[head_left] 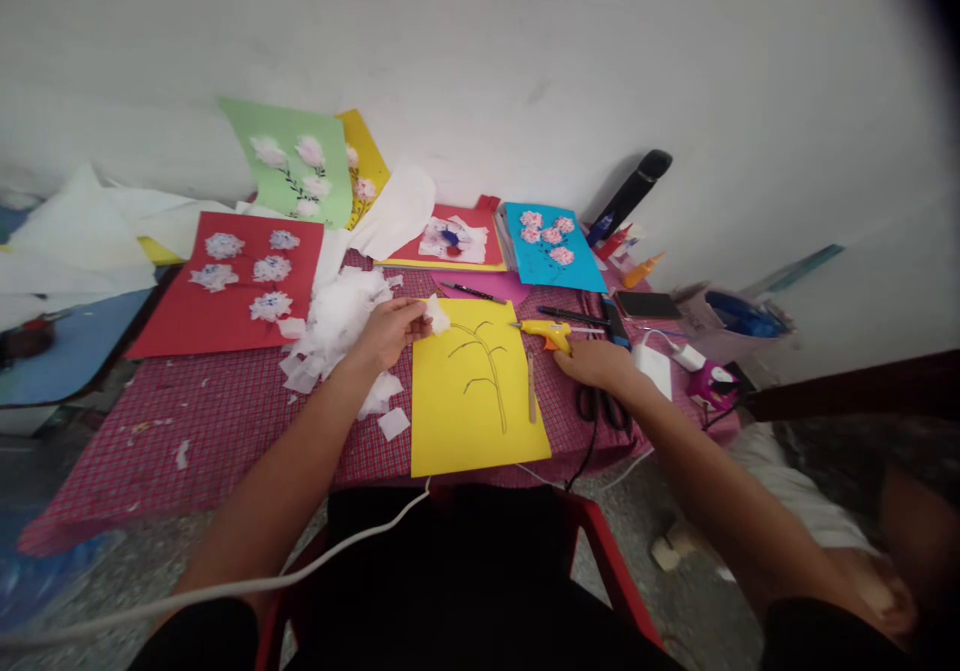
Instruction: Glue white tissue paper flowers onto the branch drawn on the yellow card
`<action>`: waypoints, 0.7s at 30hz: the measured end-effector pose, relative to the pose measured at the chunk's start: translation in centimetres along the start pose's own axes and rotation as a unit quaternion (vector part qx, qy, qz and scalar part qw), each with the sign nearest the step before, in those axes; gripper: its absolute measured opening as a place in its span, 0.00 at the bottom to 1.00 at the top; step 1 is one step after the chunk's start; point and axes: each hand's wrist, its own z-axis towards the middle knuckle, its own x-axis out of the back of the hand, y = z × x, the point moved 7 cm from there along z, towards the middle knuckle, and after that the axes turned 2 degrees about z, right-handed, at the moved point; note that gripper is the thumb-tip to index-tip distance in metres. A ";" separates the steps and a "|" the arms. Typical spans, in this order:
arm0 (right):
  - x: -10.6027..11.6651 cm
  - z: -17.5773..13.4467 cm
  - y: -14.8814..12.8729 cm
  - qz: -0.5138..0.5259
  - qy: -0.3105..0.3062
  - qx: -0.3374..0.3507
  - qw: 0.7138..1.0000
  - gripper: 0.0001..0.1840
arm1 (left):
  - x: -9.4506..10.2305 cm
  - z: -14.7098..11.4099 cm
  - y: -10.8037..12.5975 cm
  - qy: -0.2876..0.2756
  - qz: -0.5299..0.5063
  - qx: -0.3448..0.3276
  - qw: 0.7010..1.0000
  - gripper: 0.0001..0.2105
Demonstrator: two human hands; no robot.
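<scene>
My left hand (395,331) pinches a small white piece of tissue paper (437,315) over the top left corner of a yellow sheet (442,421). A branching stem is drawn on that sheet in dark lines. At its upper right edge, my right hand (589,361) grips a yellow hot glue gun (546,330) by the handle, with the nozzle pointing left over the sheet. A thin flat stick (532,388) lies along the sheet's right side. Left of the sheet is a heap of white tissue squares (341,316), partly behind my left hand.
Finished-looking flower pictures lie around: a red sheet (180,316), a green sheet (247,131) and a blue sheet (540,263). Black scissors (616,413), a phone (647,305), glue bottles (641,271) and a white charger (654,366) are on the right. A white cable (360,534) crosses my lap.
</scene>
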 end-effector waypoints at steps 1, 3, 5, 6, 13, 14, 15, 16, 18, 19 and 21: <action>0.5 -0.6 -0.1 0.000 0.014 0.002 1.000 0.32 | 0.0 0.0 0.0 0.000 -0.001 -0.001 1.000 0.14; 1.9 -2.0 -0.5 0.015 0.068 0.004 0.998 0.29 | 0.0 0.0 0.0 -0.002 -0.003 -0.005 1.000 0.15; 3.2 -3.7 -1.3 0.060 0.144 0.004 0.988 0.24 | 0.0 0.0 0.0 -0.009 -0.003 -0.007 1.000 0.15; 3.3 -4.5 -2.0 0.087 0.162 0.015 0.983 0.22 | -0.1 -0.1 -0.1 -0.011 -0.001 -0.006 1.000 0.15; -1.2 -6.1 -6.6 0.092 0.078 0.052 0.991 0.14 | -0.4 -0.2 -0.3 -0.009 0.002 0.006 1.000 0.15; -1.5 -5.9 -6.6 0.085 0.078 0.048 0.992 0.13 | -0.4 -0.2 -0.3 -0.007 0.003 0.005 1.000 0.15; -1.6 -5.8 -6.6 0.079 0.080 0.045 0.993 0.13 | -0.4 -0.2 -0.3 -0.007 0.005 0.004 1.000 0.15; -1.5 -5.7 -6.5 0.074 0.080 0.045 0.993 0.14 | -0.4 -0.3 -0.2 -0.007 0.006 0.003 1.000 0.15; -1.3 -5.8 -6.2 0.067 0.082 0.042 0.994 0.14 | -0.5 -0.4 -0.1 -0.008 0.010 0.000 1.000 0.15; -1.2 -6.0 -6.0 0.064 0.084 0.037 0.994 0.14 | -0.5 -0.5 0.0 -0.008 0.010 0.000 1.000 0.15; -1.1 -6.7 -5.4 0.066 0.093 0.021 0.993 0.14 | -0.4 -0.6 0.2 -0.007 0.010 0.000 1.000 0.15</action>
